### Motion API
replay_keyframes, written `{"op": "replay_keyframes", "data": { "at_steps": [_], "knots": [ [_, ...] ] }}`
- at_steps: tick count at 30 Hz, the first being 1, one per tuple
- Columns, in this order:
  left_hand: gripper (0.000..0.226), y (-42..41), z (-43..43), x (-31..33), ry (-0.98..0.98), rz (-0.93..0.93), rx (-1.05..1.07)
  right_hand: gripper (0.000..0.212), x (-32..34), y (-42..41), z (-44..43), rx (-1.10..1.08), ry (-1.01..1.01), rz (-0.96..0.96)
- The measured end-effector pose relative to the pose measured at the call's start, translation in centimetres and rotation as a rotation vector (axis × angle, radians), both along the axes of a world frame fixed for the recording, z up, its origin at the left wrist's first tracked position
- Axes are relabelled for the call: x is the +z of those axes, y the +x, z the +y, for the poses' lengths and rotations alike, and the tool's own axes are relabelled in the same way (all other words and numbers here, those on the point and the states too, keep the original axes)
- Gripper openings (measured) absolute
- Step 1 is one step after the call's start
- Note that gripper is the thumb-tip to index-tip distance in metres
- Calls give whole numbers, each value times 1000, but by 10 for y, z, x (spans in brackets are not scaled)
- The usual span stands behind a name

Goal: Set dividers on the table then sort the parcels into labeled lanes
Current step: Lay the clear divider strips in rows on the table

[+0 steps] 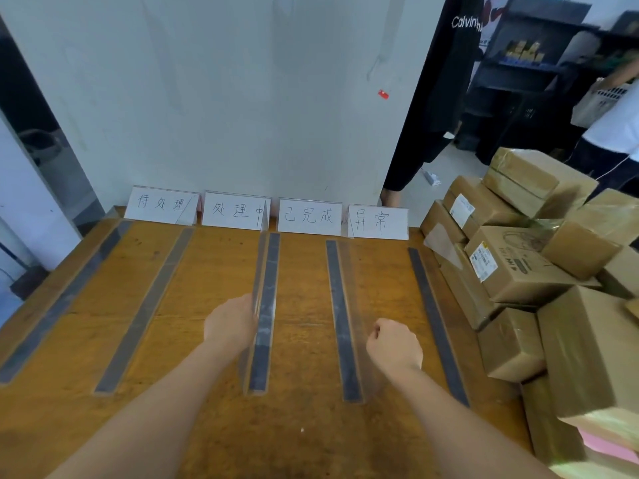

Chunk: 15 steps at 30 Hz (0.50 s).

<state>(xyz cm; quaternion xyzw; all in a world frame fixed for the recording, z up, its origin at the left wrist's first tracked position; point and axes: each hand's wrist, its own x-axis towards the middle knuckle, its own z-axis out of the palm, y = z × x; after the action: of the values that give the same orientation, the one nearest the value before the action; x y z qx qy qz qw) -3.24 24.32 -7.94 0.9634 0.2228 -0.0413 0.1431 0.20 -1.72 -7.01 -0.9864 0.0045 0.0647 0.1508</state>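
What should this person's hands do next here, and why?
Probably release the middle divider that the left hand grips and reach for a parcel on the right: five dividers already line the table below four labels, and no parcel lies in a lane yet.

The surface (103,340) is orange-brown wood with darker streaks. The dividers (265,312) are clear, each with a dark grey base strip. The labels (309,216) are white with black handwriting. The parcels (587,350) are tan, some with white stickers; one pack (601,447) is pink. The wall (224,98) is pale grey.
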Motion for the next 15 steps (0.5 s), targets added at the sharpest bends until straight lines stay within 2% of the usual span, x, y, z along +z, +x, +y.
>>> {"op": "replay_keyframes", "data": {
  "at_steps": [15],
  "knots": [
    [18,-4,0,-2,36,17,1,16,-4,-4,3,-26,57,-75]
  ]
}}
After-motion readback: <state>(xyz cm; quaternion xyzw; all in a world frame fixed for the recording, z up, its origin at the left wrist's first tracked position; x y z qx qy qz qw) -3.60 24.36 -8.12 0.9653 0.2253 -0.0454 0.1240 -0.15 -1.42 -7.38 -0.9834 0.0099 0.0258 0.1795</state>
